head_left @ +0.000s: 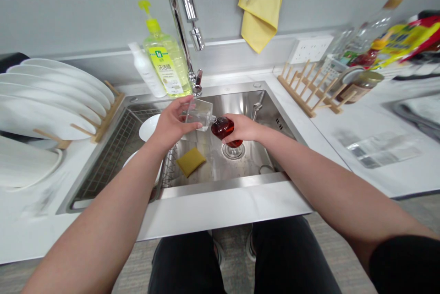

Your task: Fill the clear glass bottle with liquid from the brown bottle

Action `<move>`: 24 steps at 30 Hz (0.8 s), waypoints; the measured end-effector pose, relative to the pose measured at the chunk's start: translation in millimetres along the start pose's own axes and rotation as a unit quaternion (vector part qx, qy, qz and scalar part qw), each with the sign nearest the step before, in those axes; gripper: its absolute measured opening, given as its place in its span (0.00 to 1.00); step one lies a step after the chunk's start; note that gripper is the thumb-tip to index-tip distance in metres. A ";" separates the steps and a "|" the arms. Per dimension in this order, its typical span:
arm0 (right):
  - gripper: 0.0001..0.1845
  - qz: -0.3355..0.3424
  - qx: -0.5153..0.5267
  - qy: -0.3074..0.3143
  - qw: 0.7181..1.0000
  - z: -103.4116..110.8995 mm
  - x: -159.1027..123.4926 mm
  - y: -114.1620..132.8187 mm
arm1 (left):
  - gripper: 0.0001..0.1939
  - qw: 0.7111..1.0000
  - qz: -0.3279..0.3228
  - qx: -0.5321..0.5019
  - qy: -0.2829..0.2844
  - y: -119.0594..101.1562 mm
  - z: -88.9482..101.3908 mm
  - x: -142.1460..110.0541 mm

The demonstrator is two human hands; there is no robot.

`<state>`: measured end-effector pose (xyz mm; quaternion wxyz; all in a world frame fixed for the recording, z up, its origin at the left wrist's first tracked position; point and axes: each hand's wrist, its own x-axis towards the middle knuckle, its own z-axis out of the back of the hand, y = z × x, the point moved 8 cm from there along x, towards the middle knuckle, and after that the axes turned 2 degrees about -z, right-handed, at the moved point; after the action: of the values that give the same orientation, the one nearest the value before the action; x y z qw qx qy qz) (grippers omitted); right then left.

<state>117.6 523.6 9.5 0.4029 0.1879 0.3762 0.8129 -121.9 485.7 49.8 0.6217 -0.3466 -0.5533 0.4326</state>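
Note:
My left hand (173,120) grips a clear, square-sided container (202,113) over the sink (202,187). My right hand (242,128) is closed around a rounded dark red bottle (222,128), held tilted with its top toward the clear container. A small clear neck lies between the two and they appear to meet there; which one it belongs to I cannot tell. Under the red bottle is the drain (233,151). On the sink floor below my left hand lies a yellow sponge (191,162).
A wire rack (118,140) with white dishes (149,128) fills the sink's left side. Behind stand a faucet (185,5) and a dish soap bottle (167,62). White plates (44,101) stand in a rack at left; a wooden rack (309,88) and jar (360,85) are at right.

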 end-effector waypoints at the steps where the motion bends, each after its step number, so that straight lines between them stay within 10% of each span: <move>1: 0.33 0.000 -0.002 0.000 1.000 -0.1 -0.1 0.5 | 0.48 1.000 0.000 -0.002 0.001 0.1 -0.1 0.0; 24: 0.34 -0.003 0.049 0.014 0.999 -5.3 -1.6 0.4 | 0.48 1.000 -0.025 0.002 0.003 -5.9 -1.7 -1.9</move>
<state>115.1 519.8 6.3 0.3904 0.1950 0.4212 0.7951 -119.3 481.8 54.2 0.6349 -0.3329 -0.5589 0.4168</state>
